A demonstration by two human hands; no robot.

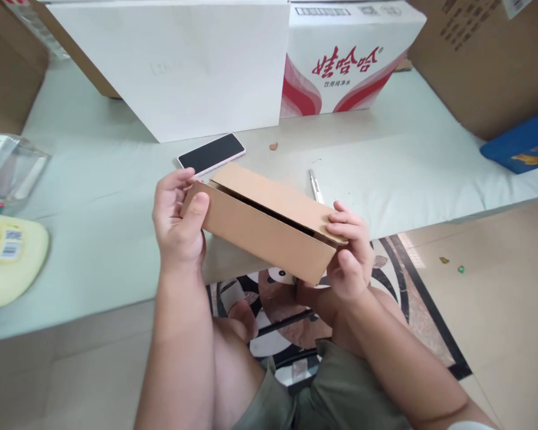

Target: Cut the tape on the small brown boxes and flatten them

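A small brown cardboard box [264, 236] is held tilted over the near edge of the table, its right end lower than its left. Along its upper edge the lid stands slightly raised, leaving a dark gap. My left hand [182, 215] grips the left end, thumb on the front face. At the right end, my right hand [349, 251] is closed on the corner, with fingers on top of the lid. A phone [212, 153] with a dark screen lies just behind the box. Behind its right half rests a slim silver pen-like tool [315, 185].
Across the back stand a large white box [174, 65] and a white-and-red carton [341, 65]. A clear plastic container [20, 167] and a pale yellow bottle [13, 260] occupy the left. On the right are a blue package [522, 143] and a large cardboard box [488, 60].
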